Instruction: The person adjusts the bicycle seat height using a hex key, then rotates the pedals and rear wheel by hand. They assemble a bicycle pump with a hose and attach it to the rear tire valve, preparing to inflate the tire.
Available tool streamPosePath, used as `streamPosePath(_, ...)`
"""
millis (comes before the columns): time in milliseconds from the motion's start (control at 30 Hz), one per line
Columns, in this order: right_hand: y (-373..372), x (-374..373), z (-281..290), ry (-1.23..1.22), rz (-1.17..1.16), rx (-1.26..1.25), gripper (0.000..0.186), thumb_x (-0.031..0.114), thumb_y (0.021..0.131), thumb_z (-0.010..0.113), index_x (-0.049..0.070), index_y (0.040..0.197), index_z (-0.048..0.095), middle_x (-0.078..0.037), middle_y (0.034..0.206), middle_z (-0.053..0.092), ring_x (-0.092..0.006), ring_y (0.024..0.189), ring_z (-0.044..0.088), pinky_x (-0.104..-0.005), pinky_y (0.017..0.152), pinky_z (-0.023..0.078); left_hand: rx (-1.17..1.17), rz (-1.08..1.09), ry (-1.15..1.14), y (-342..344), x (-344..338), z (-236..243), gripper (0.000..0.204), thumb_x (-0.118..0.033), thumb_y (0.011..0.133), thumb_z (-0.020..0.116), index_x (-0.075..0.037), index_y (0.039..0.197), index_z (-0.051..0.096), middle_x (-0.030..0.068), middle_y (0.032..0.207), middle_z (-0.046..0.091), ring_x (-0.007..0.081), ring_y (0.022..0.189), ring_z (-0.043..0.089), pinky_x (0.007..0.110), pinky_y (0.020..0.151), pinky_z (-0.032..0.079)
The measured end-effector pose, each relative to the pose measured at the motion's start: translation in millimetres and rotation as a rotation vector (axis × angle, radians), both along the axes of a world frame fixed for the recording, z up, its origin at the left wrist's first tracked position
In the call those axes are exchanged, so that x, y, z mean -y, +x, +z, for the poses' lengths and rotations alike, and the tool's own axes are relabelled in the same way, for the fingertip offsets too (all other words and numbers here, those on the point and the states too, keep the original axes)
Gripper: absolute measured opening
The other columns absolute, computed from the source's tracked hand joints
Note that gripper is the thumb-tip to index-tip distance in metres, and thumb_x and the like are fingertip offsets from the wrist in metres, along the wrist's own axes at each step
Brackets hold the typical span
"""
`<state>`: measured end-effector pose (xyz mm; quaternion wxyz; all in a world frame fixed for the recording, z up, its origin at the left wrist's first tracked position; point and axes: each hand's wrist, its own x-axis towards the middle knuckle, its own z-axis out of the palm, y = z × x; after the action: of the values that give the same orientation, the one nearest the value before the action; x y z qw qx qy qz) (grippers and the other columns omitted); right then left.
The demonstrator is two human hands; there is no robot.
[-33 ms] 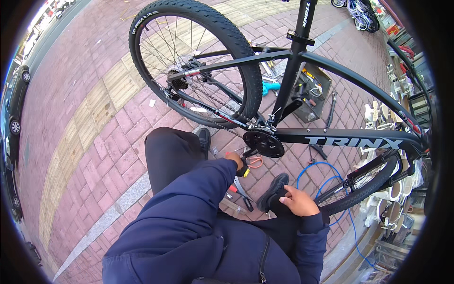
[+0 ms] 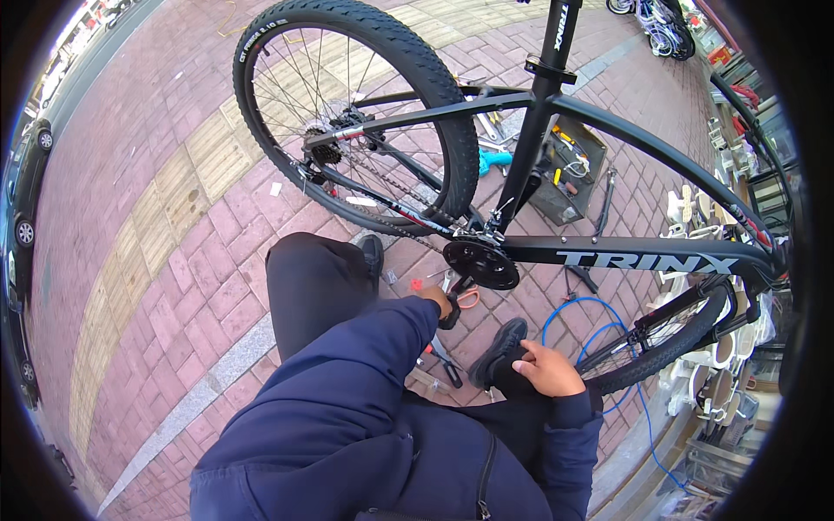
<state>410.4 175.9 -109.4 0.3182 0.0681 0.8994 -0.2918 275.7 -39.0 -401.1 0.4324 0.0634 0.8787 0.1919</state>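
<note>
Head | left hand [image 2: 436,300] shifted lower at black pedal [image 2: 449,319], grip unclear | right hand [image 2: 553,370] unmoved, released

Pale lettering [image 2: 647,260] on the black down tube [image 2: 532,249], seatpost [image 2: 556,43] and rear tyre [image 2: 466,148]

Outdoors in daylight, pinkish brick pavement [image 2: 221,291] underfoot, with a wide yellowish paving band [image 2: 176,193] and a skinny grey stone strip [image 2: 222,368] cutting across. Road [image 2: 82,80] is off top left, dark cars [image 2: 31,193] down that edge, white footwear [image 2: 714,382] crowding the right side.
</note>
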Motion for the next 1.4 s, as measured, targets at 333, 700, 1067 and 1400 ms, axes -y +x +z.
streamPosePath(333, -7.6, -6.8, 5.1, -0.481, -0.531, -0.678, 0.047, 0.024, 0.094, 0.076, -0.003, 0.129, 0.064, -0.014, 0.113, 0.072, -0.0240, 0.104, 0.069, -0.0361, 0.094, 0.053, 0.368, 0.231, 0.737, 27.1, -102.5, 165.5, 0.040, -0.034, 0.084, 0.080, 0.006, 0.088, 0.075, 0.0154, 0.083, 0.074, 0.0212, 0.068, 0.072, 0.035, 0.063, 0.059)
streamPosePath(700, -88.0, 128.0, -17.6, -0.055, -0.126, -0.901, 0.053, 0.017, 0.085, 0.078, 0.000, 0.132, 0.060, -0.020, 0.120, 0.064, -0.0385, 0.114, 0.060, -0.0419, 0.096, 0.050, -0.049, 0.010, 0.701, -103.4, 56.7, 290.0, 0.061, -0.047, 0.088, 0.076, 0.013, 0.081, 0.070, 0.0190, 0.072, 0.069, 0.0261, 0.060, 0.072, 0.036, 0.055, 0.057)
streamPosePath(1067, -126.7, 220.6, -186.0, 0.056, 0.213, -0.366, 0.027, 0.018, 0.089, 0.066, 0.008, 0.114, 0.063, -0.021, 0.094, 0.072, -0.0438, 0.089, 0.069, -0.0563, 0.076, 0.053, -0.958, 0.142, 0.536, -134.1, 101.6, 291.8, 0.043, -0.028, 0.087, 0.076, 0.000, 0.116, 0.063, 0.0226, 0.111, 0.069, 0.0423, 0.097, 0.069, 0.048, 0.083, 0.056)
streamPosePath(1400, -24.8, 36.7, -168.8, 0.517, 0.307, 0.201, 0.030, 0.012, 0.084, 0.062, 0.012, 0.113, 0.072, -0.019, 0.115, 0.073, -0.0404, 0.108, 0.069, -0.0512, 0.094, 0.056, -0.878, 0.349, 0.660, -155.8, 98.1, 320.6, 0.075, -0.024, 0.085, 0.076, 0.004, 0.143, 0.038, 0.0285, 0.097, 0.071, 0.0470, 0.091, 0.070, 0.053, 0.080, 0.055)
